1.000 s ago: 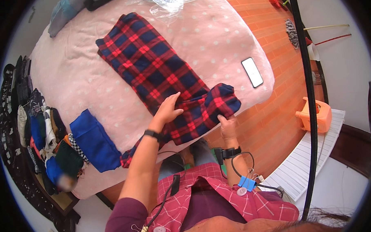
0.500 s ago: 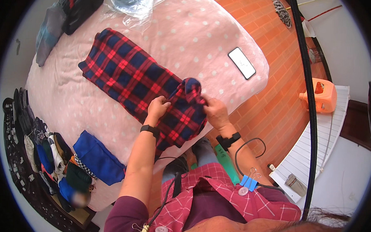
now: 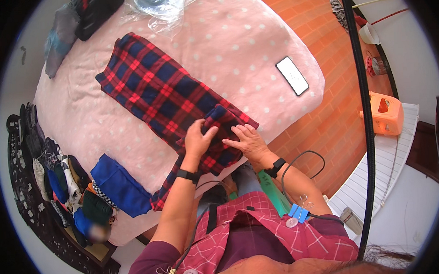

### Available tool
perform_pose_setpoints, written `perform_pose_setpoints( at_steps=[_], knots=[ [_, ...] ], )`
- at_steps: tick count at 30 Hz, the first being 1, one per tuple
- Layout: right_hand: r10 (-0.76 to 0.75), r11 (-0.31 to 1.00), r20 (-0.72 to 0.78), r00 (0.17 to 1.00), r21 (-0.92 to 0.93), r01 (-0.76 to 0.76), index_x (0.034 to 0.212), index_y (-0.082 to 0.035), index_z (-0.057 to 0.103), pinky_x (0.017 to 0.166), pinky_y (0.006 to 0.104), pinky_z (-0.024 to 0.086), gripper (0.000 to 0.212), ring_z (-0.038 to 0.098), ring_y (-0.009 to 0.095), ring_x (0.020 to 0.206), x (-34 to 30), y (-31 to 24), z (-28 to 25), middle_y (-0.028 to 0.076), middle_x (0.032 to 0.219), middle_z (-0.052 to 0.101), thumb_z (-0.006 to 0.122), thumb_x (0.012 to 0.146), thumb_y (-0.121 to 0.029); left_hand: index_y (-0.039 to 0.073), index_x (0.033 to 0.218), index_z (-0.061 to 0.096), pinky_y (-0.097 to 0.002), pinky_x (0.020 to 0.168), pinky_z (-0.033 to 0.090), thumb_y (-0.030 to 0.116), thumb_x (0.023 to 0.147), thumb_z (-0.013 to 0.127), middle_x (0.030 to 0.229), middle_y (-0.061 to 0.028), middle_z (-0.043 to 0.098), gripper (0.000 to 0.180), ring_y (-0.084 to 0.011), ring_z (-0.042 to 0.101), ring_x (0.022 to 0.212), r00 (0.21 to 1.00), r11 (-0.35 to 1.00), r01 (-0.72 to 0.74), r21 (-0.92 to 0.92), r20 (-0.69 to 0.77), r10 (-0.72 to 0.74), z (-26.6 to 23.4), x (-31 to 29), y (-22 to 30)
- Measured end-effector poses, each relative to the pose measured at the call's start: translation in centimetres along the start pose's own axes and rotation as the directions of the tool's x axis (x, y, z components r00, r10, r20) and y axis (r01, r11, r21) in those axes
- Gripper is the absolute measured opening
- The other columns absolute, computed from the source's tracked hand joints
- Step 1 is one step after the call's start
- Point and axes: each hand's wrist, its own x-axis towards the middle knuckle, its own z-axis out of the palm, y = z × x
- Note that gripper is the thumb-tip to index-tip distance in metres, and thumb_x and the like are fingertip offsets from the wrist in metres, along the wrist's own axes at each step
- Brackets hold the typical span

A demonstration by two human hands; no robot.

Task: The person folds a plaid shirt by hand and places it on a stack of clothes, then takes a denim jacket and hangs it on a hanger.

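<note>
Mid-frame, a person's right hand (image 3: 252, 144) lies splayed on a plaid garment (image 3: 162, 86); whether the left hand (image 3: 196, 141) pinches it is unclear.

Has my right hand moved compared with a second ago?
Yes. Judged against the smartphone lying on the pink dotted blanket, your right hand has shifted left, farther from the phone and closer to your left hand.

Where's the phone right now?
In the head view, the phone lies on the pink spotted blanket, near its right edge, to the right of the plaid cloth and farther out than the right hand.
</note>
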Motion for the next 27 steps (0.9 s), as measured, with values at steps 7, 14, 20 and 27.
perform_pose_setpoints(
  at_steps=[7,14,20,27],
  knots=[
    [0.013,0.999,0.267,0.964,-0.038,-0.003,0.138,-0.023,0.050,0.116,0.0461,0.024,0.059,0.038,0.029,0.135,-1.7,3.3,1.7,0.010,0.140,0.047,0.056,0.081,-0.009,0.004,0.102,0.063,-0.0482,0.077,0.050,0.025,0.084,0.067,0.089,-0.0226,0.067,0.029,-0.0412,0.064,0.088,0.932,0.937,0.348,0.025,0.094,-0.349,2.1,0.3,-3.1],
    [-0.154,0.984,0.115,0.981,-0.076,0.163,0.135,-0.025,0.052,0.114,0.0530,0.025,0.055,0.040,0.031,0.133,-0.7,5.0,4.2,0.011,0.131,0.049,0.058,0.081,-0.013,0.007,0.133,0.050,-0.0424,0.099,0.044,0.006,0.076,0.069,0.127,-0.0159,0.054,0.060,-0.0362,0.052,0.117,0.980,0.959,-0.125,0.255,-0.119,0.160,-1.0,-3.0,-0.1],
    [-0.233,0.972,0.118,0.965,-0.005,0.235,0.115,-0.017,0.065,0.111,0.0520,0.029,0.044,0.054,0.028,0.110,2.4,4.5,2.9,0.008,0.101,0.059,0.067,0.071,-0.019,0.018,0.137,0.052,-0.0479,0.114,0.027,0.023,0.084,0.067,0.147,-0.0081,0.043,0.056,-0.0291,0.036,0.138,0.906,0.893,-0.273,0.359,0.409,0.113,-2.6,-5.9,-0.9],
    [-0.312,0.946,0.245,0.918,0.169,0.277,0.094,-0.014,0.069,0.109,0.0490,0.033,0.036,0.060,0.023,0.088,7.8,2.3,-4.3,0.003,0.077,0.062,0.076,0.059,-0.022,0.006,0.131,0.058,-0.0412,0.111,0.033,0.031,0.098,0.051,0.133,-0.0138,0.057,0.042,-0.0314,0.045,0.132,0.945,0.974,-0.037,-0.224,0.310,0.107,-4.7,-3.4,-4.9]
  ],
)
